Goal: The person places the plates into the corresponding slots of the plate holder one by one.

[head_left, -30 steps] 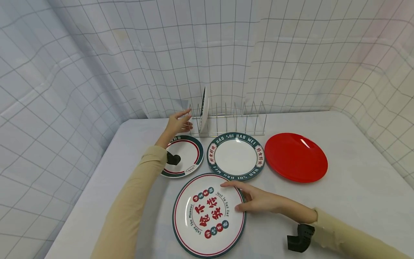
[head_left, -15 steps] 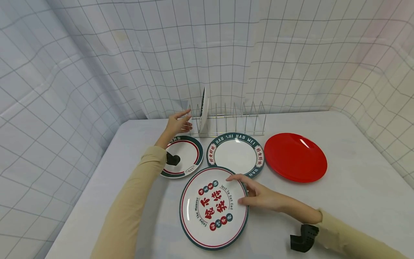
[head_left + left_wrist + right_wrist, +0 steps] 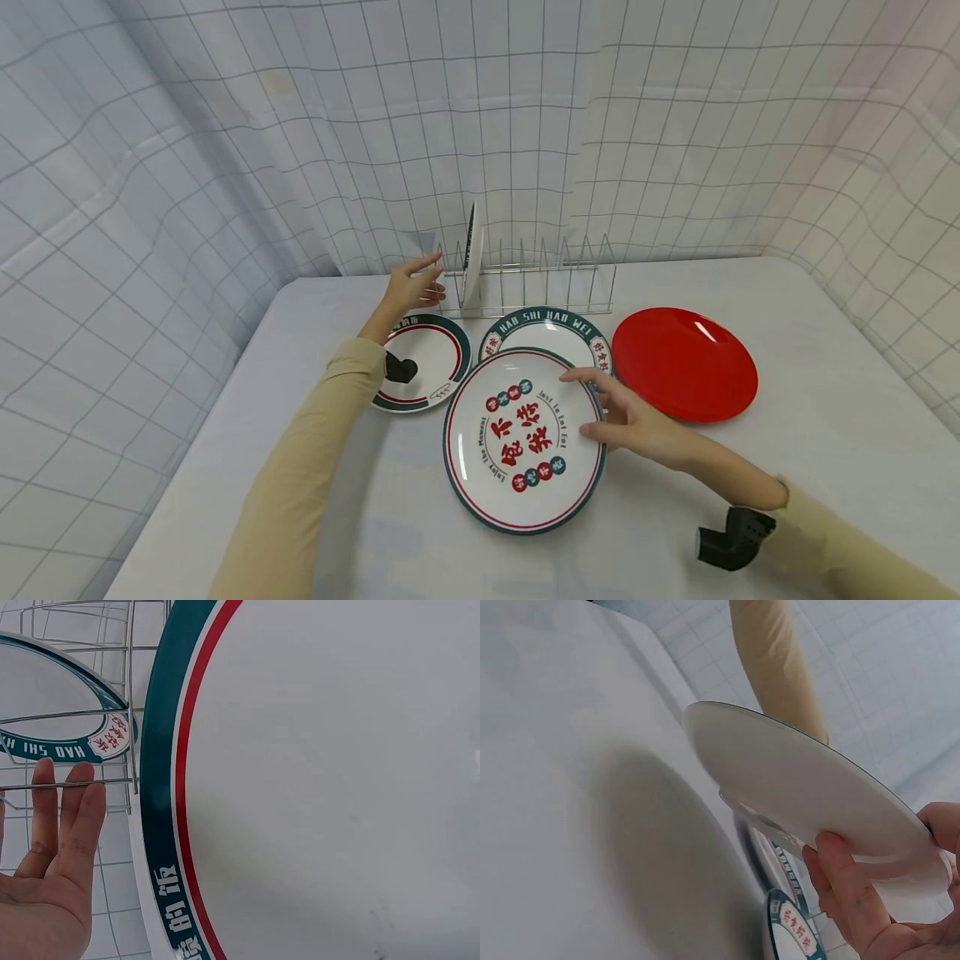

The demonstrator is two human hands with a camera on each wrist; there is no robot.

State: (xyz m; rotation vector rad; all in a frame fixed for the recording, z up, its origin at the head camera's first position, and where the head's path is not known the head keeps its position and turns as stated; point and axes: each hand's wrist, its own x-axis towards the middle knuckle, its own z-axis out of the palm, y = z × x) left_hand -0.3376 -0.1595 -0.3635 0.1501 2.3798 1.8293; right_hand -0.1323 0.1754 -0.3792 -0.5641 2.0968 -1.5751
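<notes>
White plate [image 3: 525, 442] in right hand [image 3: 641, 421]; HAO SHI plate [image 3: 551, 330] partly hidden.

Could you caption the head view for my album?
Right grip holds a plate above the table, left grip at the rack.

Held plate [image 3: 523, 442]: “Enjoy the Moment”

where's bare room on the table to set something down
Bare table lies right of the red plate, left of the left sleeve, and between that sleeve and the held plate. The rack looks free right of its standing plate. Crowded: mid-table, where the held plate hides part of the middle plate.
</notes>
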